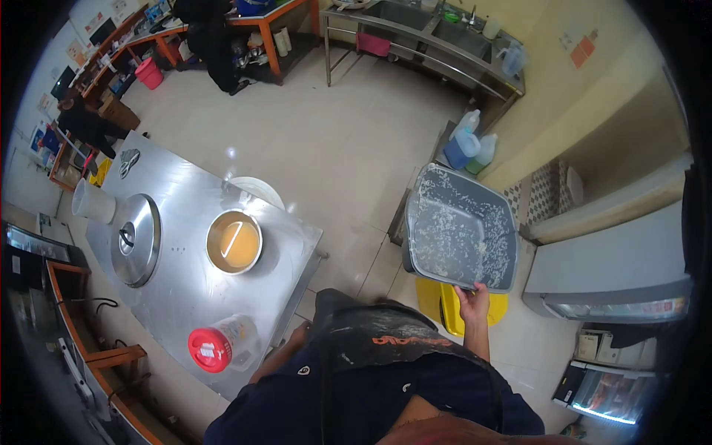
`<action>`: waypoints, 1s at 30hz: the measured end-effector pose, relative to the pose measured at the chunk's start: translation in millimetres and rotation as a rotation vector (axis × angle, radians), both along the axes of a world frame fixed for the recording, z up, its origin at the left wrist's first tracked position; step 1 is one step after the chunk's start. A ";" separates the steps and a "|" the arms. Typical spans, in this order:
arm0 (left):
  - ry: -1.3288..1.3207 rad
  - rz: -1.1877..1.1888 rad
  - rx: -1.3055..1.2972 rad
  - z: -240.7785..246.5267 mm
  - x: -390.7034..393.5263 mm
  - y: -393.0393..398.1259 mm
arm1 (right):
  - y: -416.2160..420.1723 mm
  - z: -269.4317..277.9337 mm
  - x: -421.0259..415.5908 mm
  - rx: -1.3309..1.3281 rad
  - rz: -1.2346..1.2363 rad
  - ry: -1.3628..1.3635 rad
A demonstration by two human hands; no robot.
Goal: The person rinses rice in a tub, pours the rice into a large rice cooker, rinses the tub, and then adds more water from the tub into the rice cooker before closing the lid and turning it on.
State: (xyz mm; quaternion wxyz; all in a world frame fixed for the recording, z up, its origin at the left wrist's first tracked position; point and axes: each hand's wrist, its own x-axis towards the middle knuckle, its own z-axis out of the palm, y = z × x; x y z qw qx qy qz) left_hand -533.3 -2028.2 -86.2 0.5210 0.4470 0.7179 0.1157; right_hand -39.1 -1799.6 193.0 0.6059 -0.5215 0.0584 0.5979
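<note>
A grey plastic tub (pixel 461 228), its inside scattered with white grains or flakes, is gripped at its near rim by my right hand (pixel 474 303). My left hand (pixel 300 332) hangs by the steel table's edge, partly hidden by my apron; its fingers are not clear. On the steel table (pixel 183 300) stand a steel pot (pixel 235 242) of orange-brown liquid, a clear plastic jar with a red lid (pixel 210 349), a large round steel lid (pixel 135 240) and a whitish plastic container (pixel 93 201). A white round rim (pixel 258 190) shows past the table's far edge.
A yellow bin (pixel 445 305) stands beneath the tub. Plastic jugs (pixel 463 150) stand beyond it, near a steel sink counter (pixel 428 33). A white chest-like appliance (pixel 606 253) is at the right. Two people (pixel 208 44) in dark clothes are at the far counters, near a pink bucket (pixel 149 73).
</note>
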 end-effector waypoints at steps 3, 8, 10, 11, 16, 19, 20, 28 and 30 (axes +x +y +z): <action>0.041 0.044 -0.063 -1.0 7.8 18.7 | 62.7 3.2 6.4 0.020 0.075 -0.067; 0.069 0.075 -0.133 -19.3 32.0 86.5 | 196.6 -29.2 9.6 0.035 0.170 -0.039; 0.065 0.102 -0.115 -24.7 41.6 146.1 | 266.2 -52.2 7.0 0.084 0.202 0.034; 0.064 0.115 -0.104 -25.3 43.2 175.6 | 300.5 -56.4 7.5 0.104 0.227 0.033; 0.043 0.201 -0.066 -14.6 42.0 335.5 | 487.8 -36.6 -34.7 0.049 0.299 0.018; 0.022 0.267 -0.062 -6.5 47.1 434.7 | 602.6 -10.4 -22.6 0.083 0.343 -0.057; 0.020 0.279 -0.059 -7.3 49.6 467.3 | 639.6 -2.6 -16.8 0.116 0.357 -0.071; 0.097 0.120 -0.063 -46.4 66.7 672.6 | 824.7 13.8 20.4 0.182 0.215 -0.104; 0.175 0.088 0.073 -55.8 73.2 756.1 | 898.7 25.7 25.6 0.215 0.216 -0.088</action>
